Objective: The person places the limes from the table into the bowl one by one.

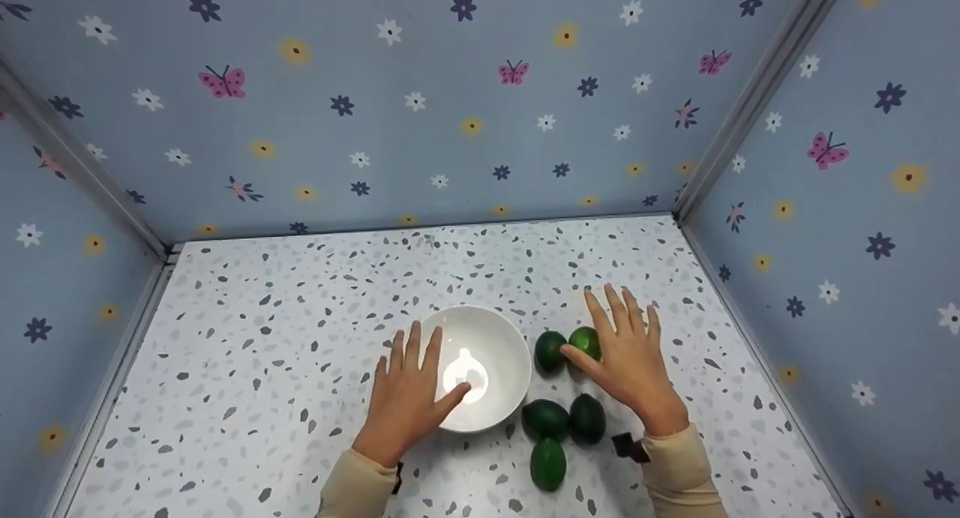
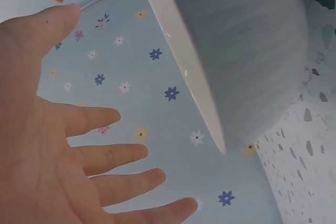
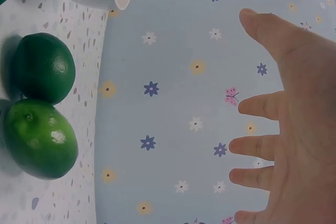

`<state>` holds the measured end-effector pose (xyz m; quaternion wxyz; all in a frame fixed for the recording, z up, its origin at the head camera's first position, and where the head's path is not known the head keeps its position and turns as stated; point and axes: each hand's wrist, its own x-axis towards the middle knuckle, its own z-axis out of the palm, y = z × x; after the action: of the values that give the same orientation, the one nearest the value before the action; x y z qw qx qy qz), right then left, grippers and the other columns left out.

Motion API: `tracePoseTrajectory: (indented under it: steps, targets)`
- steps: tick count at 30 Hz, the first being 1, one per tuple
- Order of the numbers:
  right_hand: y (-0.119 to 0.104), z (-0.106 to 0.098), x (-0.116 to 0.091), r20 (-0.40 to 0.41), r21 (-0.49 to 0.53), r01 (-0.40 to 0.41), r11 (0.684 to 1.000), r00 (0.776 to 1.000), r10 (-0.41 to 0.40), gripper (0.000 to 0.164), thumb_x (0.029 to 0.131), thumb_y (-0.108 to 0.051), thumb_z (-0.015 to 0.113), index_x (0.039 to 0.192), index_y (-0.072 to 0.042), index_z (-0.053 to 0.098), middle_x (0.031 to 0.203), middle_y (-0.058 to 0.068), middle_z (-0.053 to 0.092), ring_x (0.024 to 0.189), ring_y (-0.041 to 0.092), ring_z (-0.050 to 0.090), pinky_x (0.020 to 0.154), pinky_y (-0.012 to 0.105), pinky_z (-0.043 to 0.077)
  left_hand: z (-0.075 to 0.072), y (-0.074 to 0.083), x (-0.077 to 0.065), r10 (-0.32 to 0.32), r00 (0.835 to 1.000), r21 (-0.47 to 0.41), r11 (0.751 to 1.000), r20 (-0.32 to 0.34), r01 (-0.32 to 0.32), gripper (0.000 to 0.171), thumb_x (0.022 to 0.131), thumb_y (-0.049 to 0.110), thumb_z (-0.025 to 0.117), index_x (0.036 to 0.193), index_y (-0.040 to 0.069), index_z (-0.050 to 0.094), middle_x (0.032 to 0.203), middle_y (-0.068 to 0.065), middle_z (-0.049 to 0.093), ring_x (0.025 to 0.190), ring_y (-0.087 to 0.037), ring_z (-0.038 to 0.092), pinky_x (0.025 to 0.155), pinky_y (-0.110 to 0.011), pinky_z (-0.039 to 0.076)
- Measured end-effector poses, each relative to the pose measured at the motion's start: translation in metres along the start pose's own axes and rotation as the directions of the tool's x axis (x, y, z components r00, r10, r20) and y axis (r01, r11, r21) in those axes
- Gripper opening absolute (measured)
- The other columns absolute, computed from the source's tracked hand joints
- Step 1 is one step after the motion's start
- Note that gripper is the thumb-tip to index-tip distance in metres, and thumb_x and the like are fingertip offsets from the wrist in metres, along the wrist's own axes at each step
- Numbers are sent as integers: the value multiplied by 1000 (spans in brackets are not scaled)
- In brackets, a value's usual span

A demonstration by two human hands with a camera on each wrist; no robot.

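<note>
A white bowl (image 1: 495, 420) stands upright on the speckled tabletop, a bright reflection inside it. My left hand (image 1: 407, 398) is over the bowl's left side with fingers spread, and the left wrist view has the palm (image 2: 31, 150) bare beside the bowl's wall (image 2: 247, 51). Right of the bowl lie several green limes, among them a dark one (image 1: 550, 353) and a lighter one (image 1: 582, 341). My right hand (image 1: 630, 357), fingers apart, overlaps the lighter lime in the head view. In the right wrist view its palm (image 3: 310, 124) holds nothing, and that lime (image 3: 42, 140) sits apart from it.
Nearer the front are more limes: one beside the bowl (image 1: 546, 419), a very dark one (image 1: 587, 419) and a brighter one (image 1: 548, 464). Blue flowered panels enclose the table (image 1: 247, 338) at the back (image 1: 420, 136), left (image 1: 67, 293) and right (image 1: 840, 278).
</note>
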<state>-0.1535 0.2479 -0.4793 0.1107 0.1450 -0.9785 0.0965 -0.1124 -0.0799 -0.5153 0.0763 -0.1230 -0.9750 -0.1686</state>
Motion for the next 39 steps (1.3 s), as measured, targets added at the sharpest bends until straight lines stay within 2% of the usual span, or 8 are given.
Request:
tracePoseTrajectory:
  steps: [6, 10, 13, 21, 27, 33, 39]
  targets:
    - [8, 5, -1, -8, 16, 6, 1000, 1000, -6, 91, 90, -69, 56, 160, -18, 27, 160, 20, 27, 146, 43, 20, 113, 70, 11, 5, -11, -7, -40, 999, -92, 995, 33, 43, 93, 89, 60, 65, 156, 3, 33, 156, -30, 27, 138, -53, 32, 98, -65, 44]
    - [14, 10, -1, -8, 23, 9, 1000, 1000, -9, 90, 91, -67, 58, 159, -15, 30, 158, 21, 30, 145, 44, 22, 112, 70, 14, 8, -19, -11, -92, 993, -188, 976, 79, 106, 95, 89, 60, 65, 157, 3, 30, 158, -28, 25, 140, -49, 31, 95, -64, 47]
    - [20, 14, 1, 11, 38, -7, 999, 1000, 7, 90, 91, -66, 59, 158, -13, 31, 158, 21, 31, 145, 43, 22, 112, 70, 13, 9, -25, -12, -127, 987, -245, 958, 94, 147, 92, 91, 56, 65, 157, 2, 29, 159, -27, 24, 141, -46, 31, 98, -64, 44]
    - [38, 32, 10, 84, 69, -34, 997, 996, 29, 94, 89, -64, 63, 157, -7, 31, 156, 21, 33, 143, 43, 27, 112, 68, 19, 18, -37, -9, -193, 979, -371, 906, 63, 203, 73, 98, 31, 64, 153, -6, 32, 155, -28, 31, 140, -45, 33, 111, -59, 32]
    - [51, 52, 10, 145, 97, -33, 995, 989, 19, 95, 84, -57, 74, 153, -2, 37, 150, 24, 41, 137, 44, 36, 109, 67, 26, 22, -41, -9, -214, 976, -403, 891, 31, 208, 60, 99, 16, 61, 147, -11, 39, 147, -30, 42, 134, -46, 42, 110, -58, 35]
    - [59, 69, 9, 206, 119, -41, 992, 978, 16, 97, 79, -51, 81, 149, 3, 42, 146, 24, 46, 134, 43, 41, 108, 64, 31, 23, -44, -10, -203, 979, -439, 882, -26, 171, 48, 99, 8, 59, 142, -12, 47, 137, -28, 51, 126, -44, 50, 107, -55, 41]
    - [62, 78, 8, 250, 124, -66, 990, 968, 33, 94, 78, -45, 85, 148, 3, 43, 142, 22, 50, 130, 42, 44, 104, 64, 35, 24, -46, -11, -226, 974, -458, 867, -9, 197, 44, 99, 3, 58, 140, -9, 50, 134, -24, 55, 123, -39, 55, 101, -48, 49]
